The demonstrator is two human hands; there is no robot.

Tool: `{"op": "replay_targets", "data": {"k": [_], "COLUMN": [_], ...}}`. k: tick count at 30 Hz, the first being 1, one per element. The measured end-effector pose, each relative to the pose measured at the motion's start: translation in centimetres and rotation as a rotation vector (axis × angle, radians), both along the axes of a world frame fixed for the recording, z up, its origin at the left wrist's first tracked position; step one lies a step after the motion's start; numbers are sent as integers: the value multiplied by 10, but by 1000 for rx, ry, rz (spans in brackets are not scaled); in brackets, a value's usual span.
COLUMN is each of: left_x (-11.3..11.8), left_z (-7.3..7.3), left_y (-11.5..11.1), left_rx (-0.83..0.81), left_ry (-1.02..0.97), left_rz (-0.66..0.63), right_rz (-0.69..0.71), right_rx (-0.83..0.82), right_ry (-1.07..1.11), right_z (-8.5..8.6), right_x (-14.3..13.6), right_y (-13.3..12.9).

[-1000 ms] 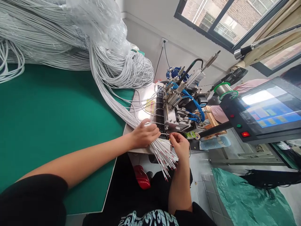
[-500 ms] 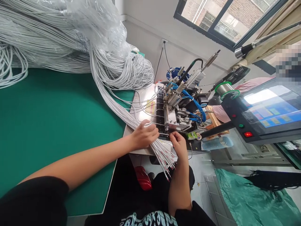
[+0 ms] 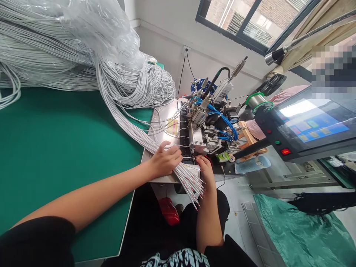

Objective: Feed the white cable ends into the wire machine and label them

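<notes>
My left hand (image 3: 167, 160) is closed round a thick bundle of white cables (image 3: 187, 177), whose ends with small red tips fan out below it. The bundle runs back over the table edge to a large heap of cable. Just right of it, my right hand (image 3: 205, 165) pinches near the end of a single white cable (image 3: 189, 158) at the front of the machine's black track (image 3: 184, 129). Fingertips hide that cable's end. Several other cables lie across the track, leading into the machine (image 3: 205, 126) with its blue air hoses.
Coiled cables (image 3: 150, 85) under clear plastic lie on the green table (image 3: 55, 148). A control screen (image 3: 314, 122) and a solder wire spool (image 3: 259, 103) stand to the right. Behind the screen is another person, in pink (image 3: 289, 92). A red object (image 3: 168, 210) is on the floor.
The view has shifted slightly, so most things sit further left. Both hands keep nearly the same place at the machine, the left on the bundle and the right at the track.
</notes>
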State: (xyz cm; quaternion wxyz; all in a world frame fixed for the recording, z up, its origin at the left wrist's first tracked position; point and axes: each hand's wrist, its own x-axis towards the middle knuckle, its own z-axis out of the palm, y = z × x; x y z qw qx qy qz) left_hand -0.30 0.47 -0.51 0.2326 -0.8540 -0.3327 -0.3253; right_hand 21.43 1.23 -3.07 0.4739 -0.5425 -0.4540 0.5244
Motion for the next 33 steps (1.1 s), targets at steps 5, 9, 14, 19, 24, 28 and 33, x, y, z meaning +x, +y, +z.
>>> {"op": "replay_targets", "data": {"k": [5,9,14,19,24,28,33], "left_x": [0,1,0,-1,-2,-2,-2], "left_z": [0,0,2,6,7,7,8], "left_y": [0,1,1,0,0,1,0], "left_rx": [-11,-69,-56,-13,14,11,9], "left_ry": [-3,-27,-49,-33,-14,-12,-44], "left_rz": [-6,18,-17,-39,-70,-81,-67], "right_rz": [9,-45,124,294,246,192,25], "right_rx": [68,144,175,228,278,296,307], "right_ry": [-134,-224,-323,-451,-498,-421,-373], "right_z": [-2,8,32,46,49,46,36], "right_x": [14,25,34,33,29,26,21], "right_y": [-7,-17,-38,-52,-50,-45,-35]}}
